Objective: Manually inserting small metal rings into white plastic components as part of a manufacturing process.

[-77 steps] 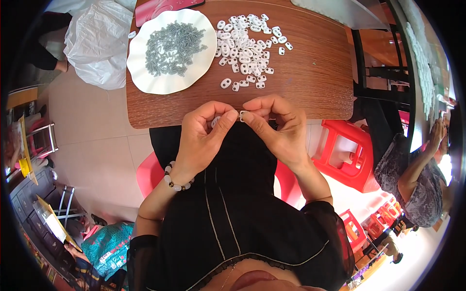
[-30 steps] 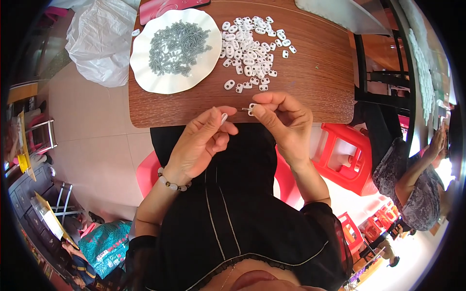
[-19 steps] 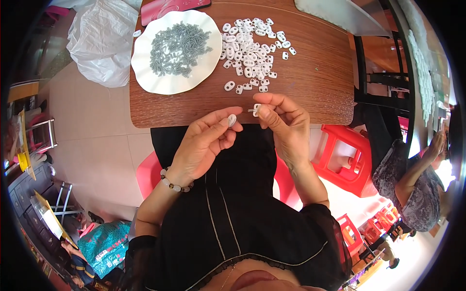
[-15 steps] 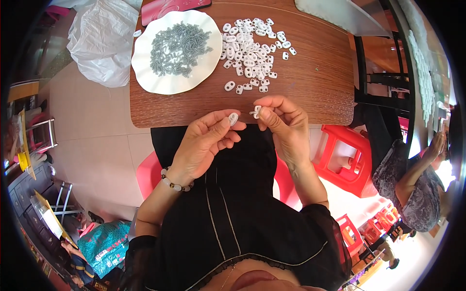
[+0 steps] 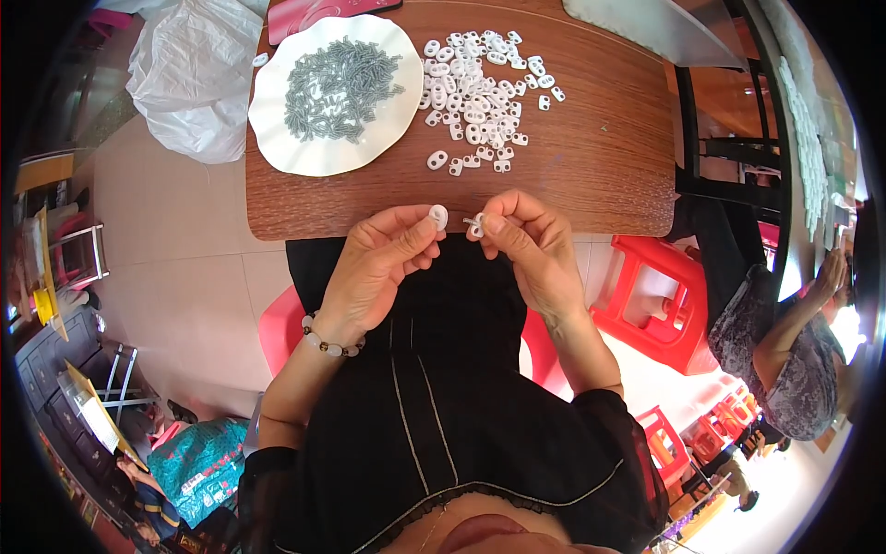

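My left hand (image 5: 386,258) pinches a small white oval plastic piece (image 5: 438,216) upright between thumb and fingertips. Just to its right, my right hand (image 5: 531,245) holds a white plastic piece with holes (image 5: 476,228). A short, thin grey part sticks out of that piece toward the left; it looks like a small spring. A narrow gap separates the two pieces, in front of the table's near edge. On a white wavy-rimmed plate (image 5: 268,115) lies a heap of small grey springs (image 5: 337,92). Beside the plate is a loose pile of white two-hole plastic pieces (image 5: 475,102).
The brown wooden table (image 5: 600,157) also bears a pink flat case (image 5: 323,14) behind the plate. A white plastic bag (image 5: 194,83) is at the left. Red stools (image 5: 655,300) stand at the right, near another person's arm (image 5: 794,323).
Both hands have shifted slightly left. The left hand's oval piece has turned and risen a little; the right hand's piece has dropped slightly, its thin part still pointing left.
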`<state>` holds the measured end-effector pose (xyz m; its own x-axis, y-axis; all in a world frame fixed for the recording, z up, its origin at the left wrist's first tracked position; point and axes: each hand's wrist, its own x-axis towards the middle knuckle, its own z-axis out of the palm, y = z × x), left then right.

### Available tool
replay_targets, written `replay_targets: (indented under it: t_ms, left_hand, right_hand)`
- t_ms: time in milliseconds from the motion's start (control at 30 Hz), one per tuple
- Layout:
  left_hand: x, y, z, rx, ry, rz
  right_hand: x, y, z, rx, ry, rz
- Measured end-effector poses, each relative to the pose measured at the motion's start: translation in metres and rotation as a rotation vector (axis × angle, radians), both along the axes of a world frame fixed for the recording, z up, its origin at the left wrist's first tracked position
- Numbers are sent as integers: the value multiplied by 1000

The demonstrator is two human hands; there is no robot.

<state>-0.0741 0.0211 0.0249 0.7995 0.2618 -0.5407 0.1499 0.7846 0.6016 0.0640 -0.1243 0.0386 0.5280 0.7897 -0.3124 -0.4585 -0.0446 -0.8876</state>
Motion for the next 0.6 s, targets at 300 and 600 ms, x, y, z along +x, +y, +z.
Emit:
replay_targets:
  t_ms: [300,600]
  left_hand:
    - [0,3,0,-158,-30,-14]
    - [1,1,0,-149,-42,16]
  right_hand:
    - [-3,7,7,-7,-58,-14]
    - [-5,10,7,24,-43,-47]
